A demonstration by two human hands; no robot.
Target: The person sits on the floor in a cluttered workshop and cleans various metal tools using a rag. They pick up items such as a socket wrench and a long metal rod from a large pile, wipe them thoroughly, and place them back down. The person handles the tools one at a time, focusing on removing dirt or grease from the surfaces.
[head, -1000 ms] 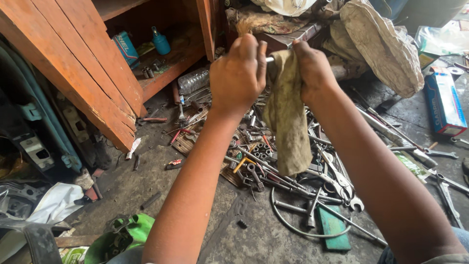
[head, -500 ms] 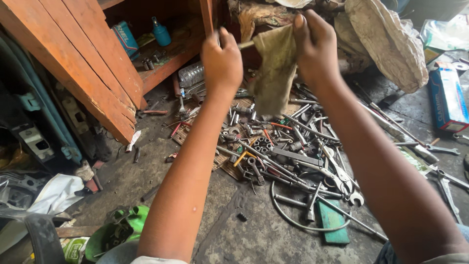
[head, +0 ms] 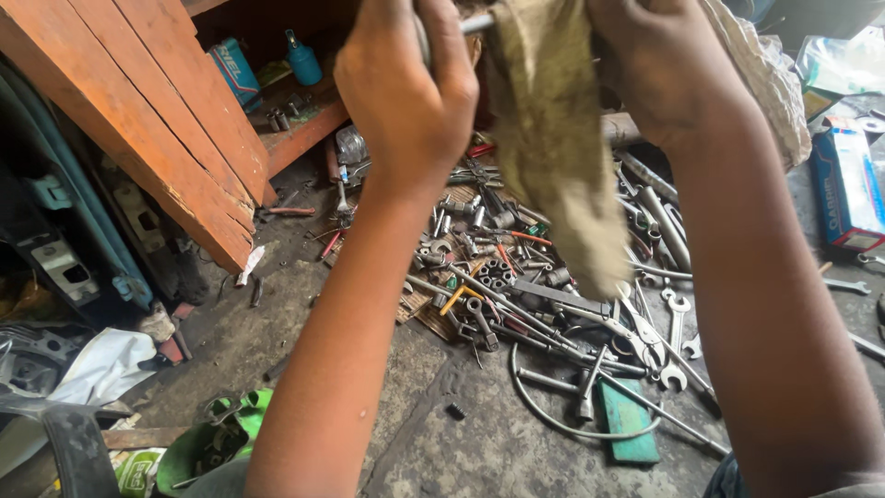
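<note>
My left hand is closed around a thin metal tool, of which only a short silver length shows between my hands. My right hand grips a dirty tan rag that wraps the tool's other end and hangs down in front of me. Both hands are raised near the top of the view, above a heap of wrenches, sockets and pliers spread on the concrete floor.
An orange wooden shelf unit stands at the left, with a blue bottle and can on its low shelf. A blue carton lies at the right, a green flat piece and a wire loop lie near the tools, green plastic at bottom left.
Both hands with the rag and tool have risen and come closer to the camera. The rag now hangs lower over the tool heap.
</note>
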